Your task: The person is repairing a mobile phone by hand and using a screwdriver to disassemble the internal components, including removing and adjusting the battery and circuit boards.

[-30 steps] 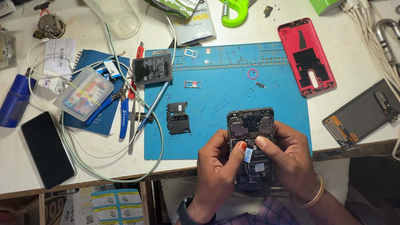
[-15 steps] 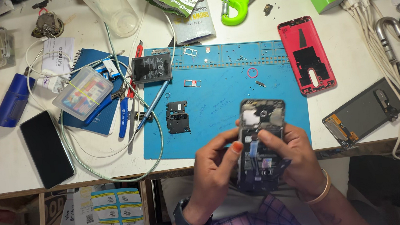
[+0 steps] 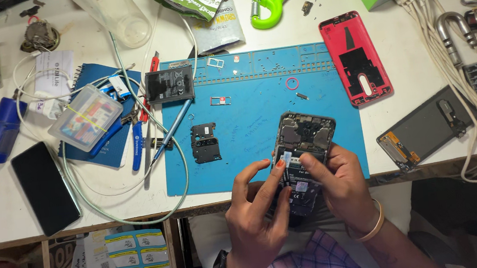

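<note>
I hold an opened smartphone (image 3: 303,140) with its back removed, inner boards showing, over the near edge of the blue repair mat (image 3: 249,121). My left hand (image 3: 257,213) supports its lower left side, thumb and forefinger pinching at a small pale part near the phone's middle. My right hand (image 3: 341,185) grips the phone's lower right side, its thumb resting on the board. The phone's lower end is hidden behind my fingers.
On the mat lie a black cover plate (image 3: 205,142), a battery (image 3: 169,85), a SIM tray (image 3: 219,100) and small screws. A red phone back (image 3: 355,57) and a dark screen panel (image 3: 422,129) sit right. A black phone (image 3: 45,188), tools and cables lie left.
The phone has shifted right and tilted, its top now farther up the mat. My left fingers have moved onto the phone's middle, pinching a small part.
</note>
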